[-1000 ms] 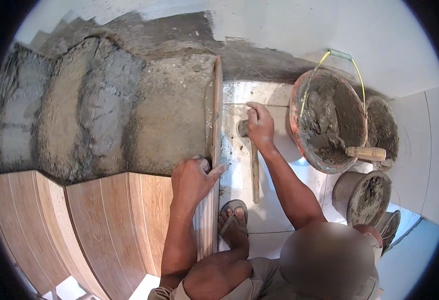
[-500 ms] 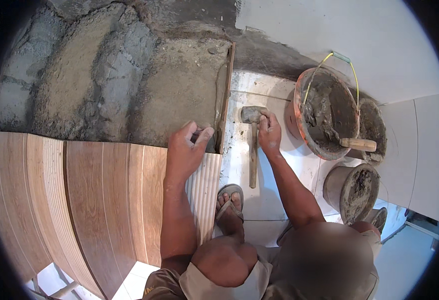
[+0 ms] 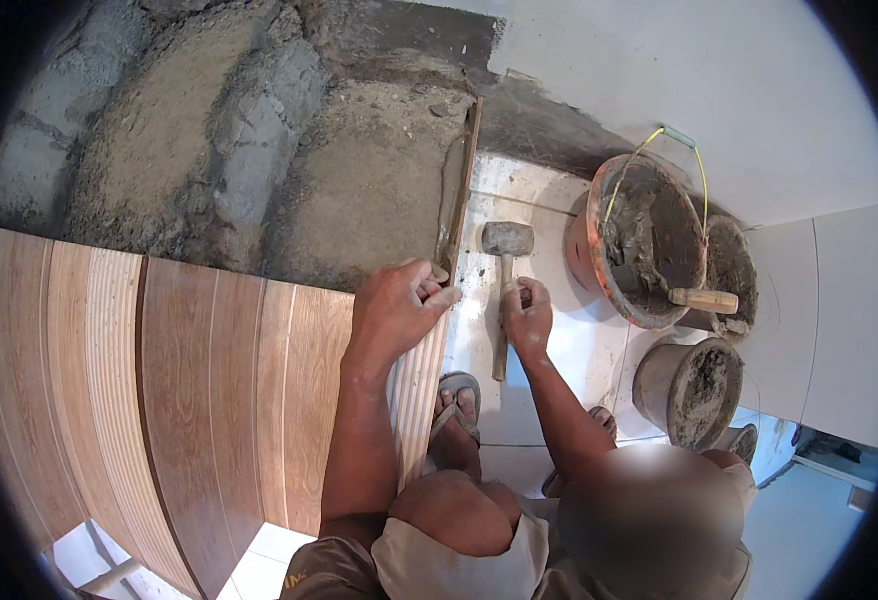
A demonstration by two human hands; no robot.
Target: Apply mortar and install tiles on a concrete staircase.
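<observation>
My left hand (image 3: 399,312) is closed, its thumb and fingers curled together at the far end of the ribbed, wood-look stair tile (image 3: 417,400). Whatever the fingertips hold, if anything, is hidden. Beside them rises the thin brown edge (image 3: 470,165) of a bed of grey-brown mortar (image 3: 364,180). To the right, my right hand (image 3: 527,318) is closed round the wooden handle of a mallet (image 3: 508,239). The mallet's dark, block-like head points away from me, over the pale tiled floor (image 3: 589,375).
An orange-rimmed bucket (image 3: 581,235) of wet mortar, with a wooden tool handle (image 3: 704,300) across its rim, stands at right. More mortar-smeared buckets (image 3: 659,395) stand near it. Wood-look step tiles (image 3: 184,390) descend on the left; rough mortar steps (image 3: 259,130) lie beyond.
My right hand has moved from beside the mallet head down to its handle, and the mallet has turned slightly. My left hand has shifted a little right and nearer. The view has shifted slightly.
</observation>
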